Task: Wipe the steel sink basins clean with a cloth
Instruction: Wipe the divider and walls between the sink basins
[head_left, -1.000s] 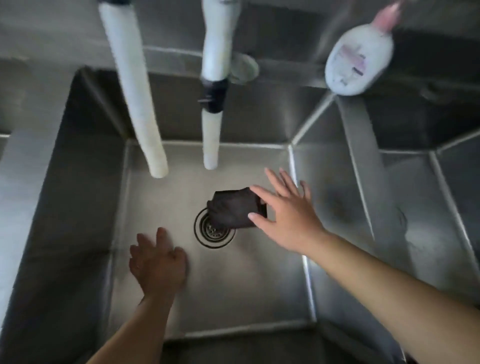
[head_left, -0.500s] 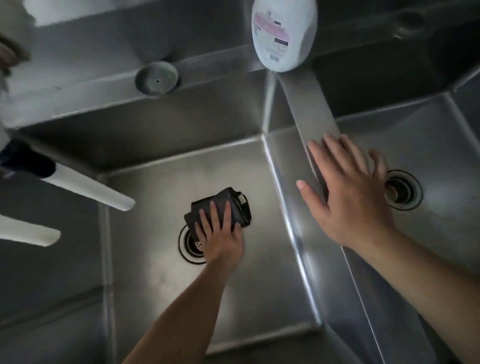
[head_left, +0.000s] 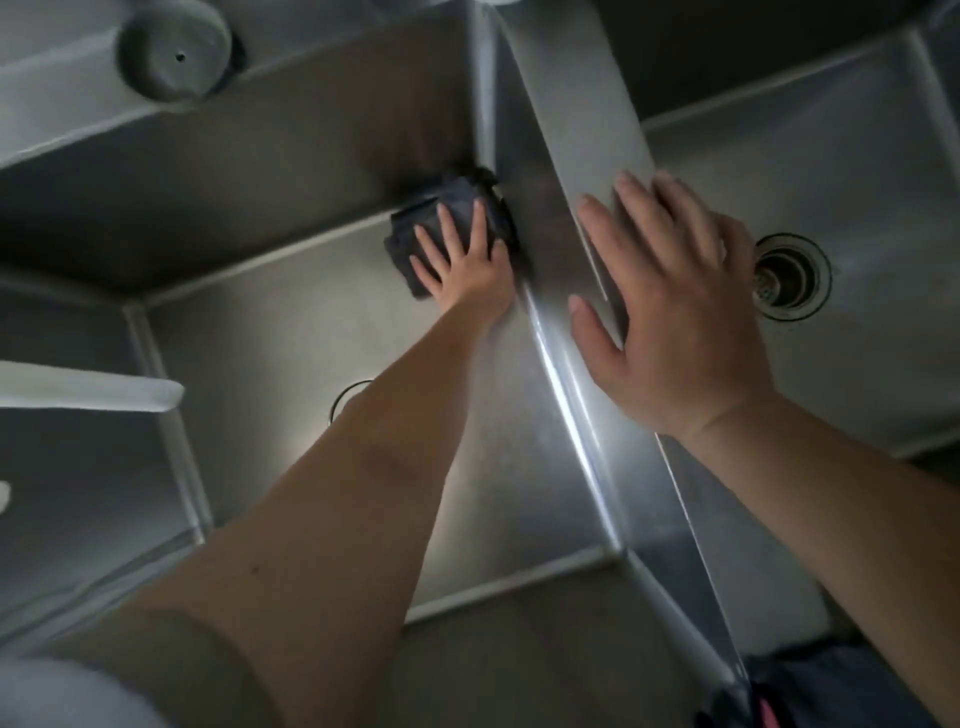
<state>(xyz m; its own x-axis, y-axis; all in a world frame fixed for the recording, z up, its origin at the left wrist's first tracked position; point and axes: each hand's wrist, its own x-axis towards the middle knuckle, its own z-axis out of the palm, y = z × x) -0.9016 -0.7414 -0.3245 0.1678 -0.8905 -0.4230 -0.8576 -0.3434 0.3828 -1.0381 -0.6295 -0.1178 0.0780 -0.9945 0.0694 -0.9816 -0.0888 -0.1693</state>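
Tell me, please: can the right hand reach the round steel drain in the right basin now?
Probably yes. The right hand rests flat on the steel divider, and the round steel drain lies uncovered just beside it.

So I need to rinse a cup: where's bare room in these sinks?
Right steel basin floor around its drain is bare. Left basin's far right corner is crowded: left hand presses the dark folded cloth; right hand covers the divider.

The left forearm (head_left: 363, 467) is covering most of the left drain (head_left: 349, 391), leaving only a thin arc showing. The left hand (head_left: 462, 265) is hiding part of the dark cloth (head_left: 441, 218). The white spout (head_left: 104, 393) is running off the left edge.
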